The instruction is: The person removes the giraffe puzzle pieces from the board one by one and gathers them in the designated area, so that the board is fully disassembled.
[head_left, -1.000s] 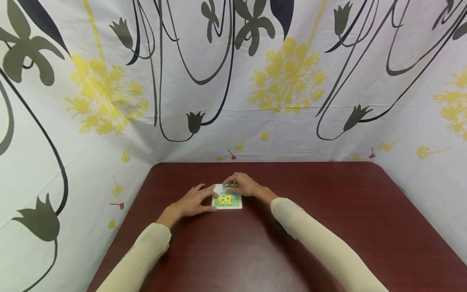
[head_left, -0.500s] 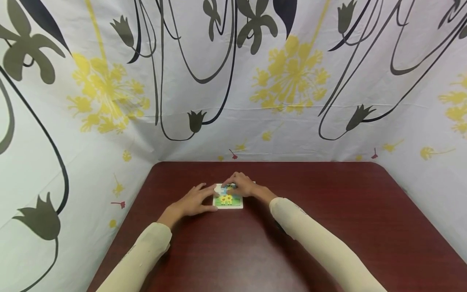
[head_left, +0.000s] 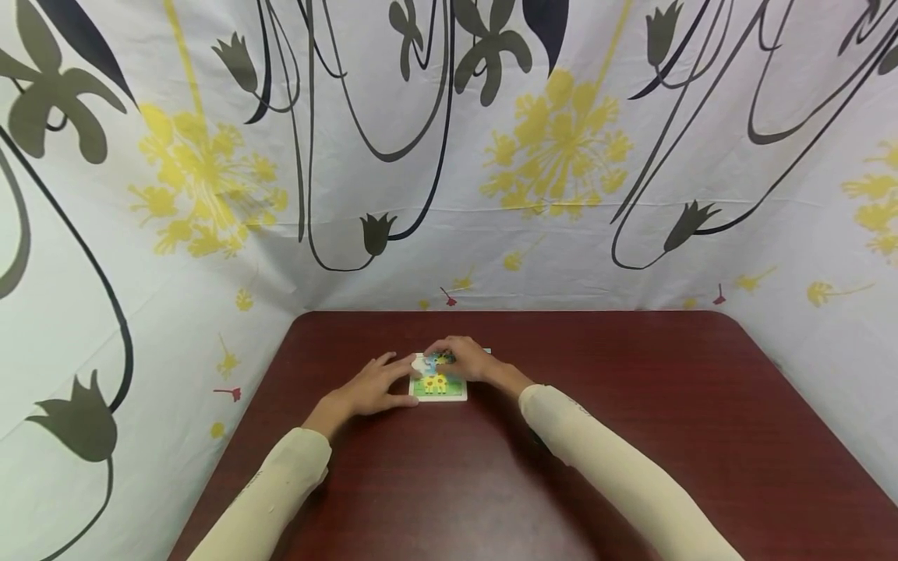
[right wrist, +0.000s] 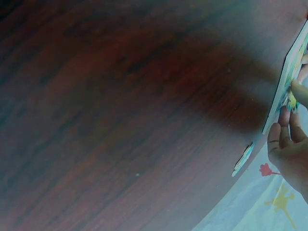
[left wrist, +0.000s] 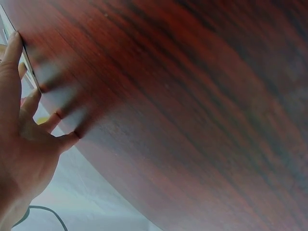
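A small picture puzzle board (head_left: 449,394) with a yellow giraffe on green grass lies toward the far side of the table. My left hand (head_left: 368,388) rests at its left edge, fingers spread; in the left wrist view the left hand (left wrist: 31,149) has fingertips on the table and at the board's edge (left wrist: 31,71). Over the board's upper part, my right hand (head_left: 468,358) bends down. The right wrist view shows its thumb and fingers pinching a small yellow-and-blue puzzle piece (right wrist: 292,102) close over the board. Its fingers partly hide the picture's top.
Another flat piece (right wrist: 243,159) lies loose on the table beyond the board, partly hidden behind the right wrist in the head view. The dark red wooden table (head_left: 596,436) ends at a flower-patterned cloth (head_left: 449,257) at the back and sides.
My right hand has shifted slightly and lies lower over the board, with the piece under its fingers turned a little. The loose piece behind the wrist has come into view. My left hand stays put.
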Demonstrator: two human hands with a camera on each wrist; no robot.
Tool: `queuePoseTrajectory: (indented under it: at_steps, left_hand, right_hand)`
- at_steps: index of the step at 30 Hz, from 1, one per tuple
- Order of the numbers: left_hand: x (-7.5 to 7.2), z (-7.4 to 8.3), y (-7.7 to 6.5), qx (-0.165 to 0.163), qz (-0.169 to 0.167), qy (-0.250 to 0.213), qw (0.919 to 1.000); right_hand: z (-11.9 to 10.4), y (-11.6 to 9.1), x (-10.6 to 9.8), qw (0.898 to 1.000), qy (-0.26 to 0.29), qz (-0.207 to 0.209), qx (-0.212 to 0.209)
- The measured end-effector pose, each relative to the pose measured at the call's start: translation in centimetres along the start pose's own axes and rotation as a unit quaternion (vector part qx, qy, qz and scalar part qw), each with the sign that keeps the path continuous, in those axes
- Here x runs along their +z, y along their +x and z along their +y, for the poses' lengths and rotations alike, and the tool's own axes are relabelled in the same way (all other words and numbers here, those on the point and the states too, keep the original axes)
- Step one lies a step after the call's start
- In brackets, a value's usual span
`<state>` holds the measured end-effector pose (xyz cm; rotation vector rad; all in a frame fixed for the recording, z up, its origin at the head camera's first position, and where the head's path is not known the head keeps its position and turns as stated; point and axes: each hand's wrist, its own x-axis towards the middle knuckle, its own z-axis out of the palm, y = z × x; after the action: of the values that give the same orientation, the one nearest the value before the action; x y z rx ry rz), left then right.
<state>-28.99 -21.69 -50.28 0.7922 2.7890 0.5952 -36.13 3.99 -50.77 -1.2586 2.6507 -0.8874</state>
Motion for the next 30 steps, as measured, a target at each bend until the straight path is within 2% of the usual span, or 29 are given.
queuePoseTrajectory:
  at_steps: [10,19,30]
  left_hand:
    - [0.0,0.3,0.1,-0.002,0.004,0.003,1.0]
    - [-0.1,0.3,0.0,0.002,0.003,-0.005,1.0]
    - [0.0,0.5,-0.1,0.009,0.009,-0.005,0.9999]
  right_hand:
    - [-0.2,-0.4,-0.8,0.998,0.034,0.045,0.011]
    - [-0.1,-1.4,-2.9,0.998,0.045,0.03,0.015]
    - [1.7,-3.8,-5.9,0.998,0.029,0.041,0.047]
